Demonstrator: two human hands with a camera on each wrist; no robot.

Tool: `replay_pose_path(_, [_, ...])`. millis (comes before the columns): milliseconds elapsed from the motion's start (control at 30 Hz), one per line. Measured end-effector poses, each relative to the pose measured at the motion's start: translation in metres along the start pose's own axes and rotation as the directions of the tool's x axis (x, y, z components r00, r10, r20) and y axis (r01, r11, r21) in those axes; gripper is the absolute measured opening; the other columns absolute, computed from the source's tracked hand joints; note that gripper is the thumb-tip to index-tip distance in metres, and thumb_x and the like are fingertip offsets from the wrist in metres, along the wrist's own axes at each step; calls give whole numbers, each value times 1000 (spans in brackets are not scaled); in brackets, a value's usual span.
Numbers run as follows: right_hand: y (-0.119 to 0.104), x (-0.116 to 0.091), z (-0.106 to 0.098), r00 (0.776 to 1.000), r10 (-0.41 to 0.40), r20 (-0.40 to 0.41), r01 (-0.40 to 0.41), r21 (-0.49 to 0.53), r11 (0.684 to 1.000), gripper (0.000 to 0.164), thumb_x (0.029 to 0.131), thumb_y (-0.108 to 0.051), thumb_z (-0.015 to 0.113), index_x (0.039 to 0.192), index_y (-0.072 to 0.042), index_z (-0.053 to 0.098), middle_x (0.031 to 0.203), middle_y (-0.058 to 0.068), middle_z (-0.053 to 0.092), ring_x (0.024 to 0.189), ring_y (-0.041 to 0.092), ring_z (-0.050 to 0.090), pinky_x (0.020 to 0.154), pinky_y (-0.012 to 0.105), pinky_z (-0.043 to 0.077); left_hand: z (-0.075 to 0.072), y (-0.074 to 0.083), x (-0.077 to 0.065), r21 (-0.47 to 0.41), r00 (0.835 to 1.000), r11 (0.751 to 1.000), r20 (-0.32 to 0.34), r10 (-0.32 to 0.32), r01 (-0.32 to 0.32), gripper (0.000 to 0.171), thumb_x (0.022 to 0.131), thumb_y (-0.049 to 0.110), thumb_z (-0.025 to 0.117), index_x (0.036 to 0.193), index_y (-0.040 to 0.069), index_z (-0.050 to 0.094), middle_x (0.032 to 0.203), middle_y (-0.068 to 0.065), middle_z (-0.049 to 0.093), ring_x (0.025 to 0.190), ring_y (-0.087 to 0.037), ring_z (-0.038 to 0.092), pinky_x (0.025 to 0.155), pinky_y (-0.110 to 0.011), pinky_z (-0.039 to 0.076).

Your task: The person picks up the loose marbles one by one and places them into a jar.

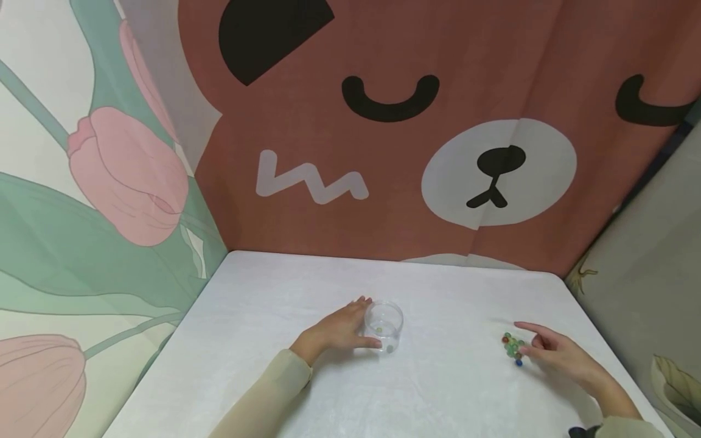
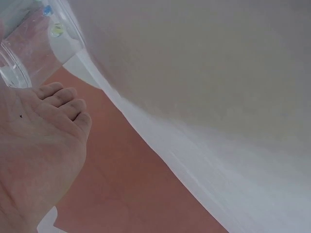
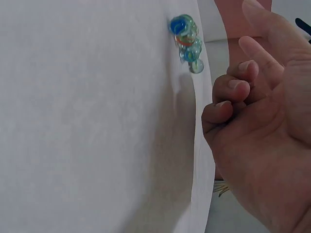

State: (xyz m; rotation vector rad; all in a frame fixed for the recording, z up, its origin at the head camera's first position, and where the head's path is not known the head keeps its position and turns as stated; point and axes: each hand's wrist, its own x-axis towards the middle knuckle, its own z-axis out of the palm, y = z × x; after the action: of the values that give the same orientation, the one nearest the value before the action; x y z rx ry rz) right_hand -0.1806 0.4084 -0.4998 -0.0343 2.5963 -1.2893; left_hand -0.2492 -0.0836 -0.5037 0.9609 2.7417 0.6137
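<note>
A clear round jar [image 1: 392, 333] stands on the white table with a few marbles inside; a yellowish marble [image 2: 57, 30] and a blue one [image 2: 47, 10] show through its wall. My left hand [image 1: 341, 328] holds the jar from its left side, thumb at the near side and fingers behind. To the right, a small cluster of glass marbles [image 1: 513, 347], mostly green with red and blue ones, lies on the cloth. Just beside it hovers my right hand [image 1: 558, 353], index finger stretched out, thumb near the marbles, the other fingers loosely curled and nothing visible in its grasp.
The white-covered table [image 1: 438, 389] ends at a brown curtain [image 1: 394, 219] with a bear face. Floral cloth [image 1: 126, 267] hangs on the left, and a pale patterned cloth [image 1: 646, 255] borders the right side.
</note>
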Motion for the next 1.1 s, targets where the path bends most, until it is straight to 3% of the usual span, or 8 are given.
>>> replay_pose_path(233, [8,2,-3,1000,18,-2,-18,-49,999,68,97,-32,70,152,-2,42,85,3,48,69,12,45,55,28,39,0,0,-1,-8,1000,1000,6,-8,8,107,86,73,63,161,6,25,166,-11,26,156,-24,18,128,-39,17])
replay_pose_path(1100, [22,16,-6,998,61,-18,-63,-193,979,63,94,-38,73,141,1,56,84,2,50,74,14,45,60,28,37,2,1,-1,-16,999,999,18,-43,43,109,84,76,61,162,9,23,168,-8,24,156,-23,17,127,-41,18])
